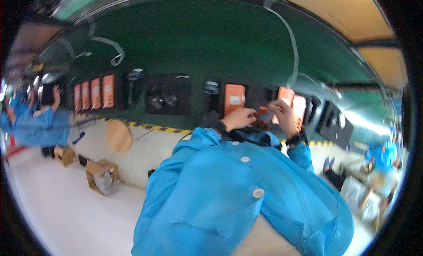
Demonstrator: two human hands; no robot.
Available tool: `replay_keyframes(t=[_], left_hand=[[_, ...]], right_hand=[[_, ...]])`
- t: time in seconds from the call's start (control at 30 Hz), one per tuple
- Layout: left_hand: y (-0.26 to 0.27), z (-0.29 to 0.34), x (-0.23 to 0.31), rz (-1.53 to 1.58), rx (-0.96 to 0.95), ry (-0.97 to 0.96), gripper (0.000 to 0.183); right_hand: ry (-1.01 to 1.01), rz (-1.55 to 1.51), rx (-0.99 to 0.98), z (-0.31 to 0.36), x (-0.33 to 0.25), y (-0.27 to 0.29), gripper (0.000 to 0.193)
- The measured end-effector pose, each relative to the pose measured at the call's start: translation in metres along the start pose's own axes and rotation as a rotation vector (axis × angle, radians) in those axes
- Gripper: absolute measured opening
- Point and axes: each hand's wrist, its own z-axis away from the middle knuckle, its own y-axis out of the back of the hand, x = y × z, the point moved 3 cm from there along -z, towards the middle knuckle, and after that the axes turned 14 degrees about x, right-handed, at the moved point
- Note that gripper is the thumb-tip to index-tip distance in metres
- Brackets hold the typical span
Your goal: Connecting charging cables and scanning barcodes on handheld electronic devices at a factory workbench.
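Just in front of my chest, both hands meet at a small dark-and-orange slab, blurred, perhaps a phone. My left hand is closed with its fingertips at the slab's left edge. Above its right side my right hand makes a pinch of thumb and forefinger; what sits in that pinch is too small to make out. Behind the hands is a black tray bearing flat orange devices with pale labels. One orange device lies beyond my left hand, another orange device beyond my right.
Along the green bench lie a black tray of several orange devices, a black panel and a tilted black tray. A round wooden stool and open carton stand left. Co-workers in blue sit at both sides.
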Motion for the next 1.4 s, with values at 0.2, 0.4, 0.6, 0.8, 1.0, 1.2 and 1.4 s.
replay_keyframes(t=[0.2, 0.4, 0.6, 0.8, 1.0, 1.2, 1.4], left_hand=[[-0.006, 0.000, -0.019, -0.064, 0.047, -0.066, 0.030], [0.007, 0.021, -0.032, -0.005, 0.231, -0.059, 0.025], [0.000, 0.040, -0.064, -0.007, 0.300, 0.003, 0.023], [-0.002, 0.061, -0.069, 0.023, 0.350, 0.073, 0.027], [0.003, 0.074, -0.055, 0.150, 0.398, 0.139, 0.025], [-0.021, 0.071, -0.059, 0.073, 0.592, 0.070, 0.021], [-0.044, 0.081, -0.041, -0.342, 0.839, -0.002, 0.011]], right_hand=[[0.089, 0.092, 0.031, -0.003, 0.013, 0.007, 0.015], [0.067, 0.145, -0.079, -0.018, 0.029, 0.000, 0.026], [0.168, 0.160, -0.113, -0.063, 0.045, -0.009, 0.030], [0.104, 0.253, 0.296, -0.101, 0.077, -0.009, 0.042], [0.561, 0.452, 0.227, -0.034, 0.091, -0.061, 0.031], [0.505, 0.638, -0.117, 0.034, 0.084, -0.077, 0.053], [0.660, 0.461, -0.241, 0.025, 0.084, -0.047, 0.037]])
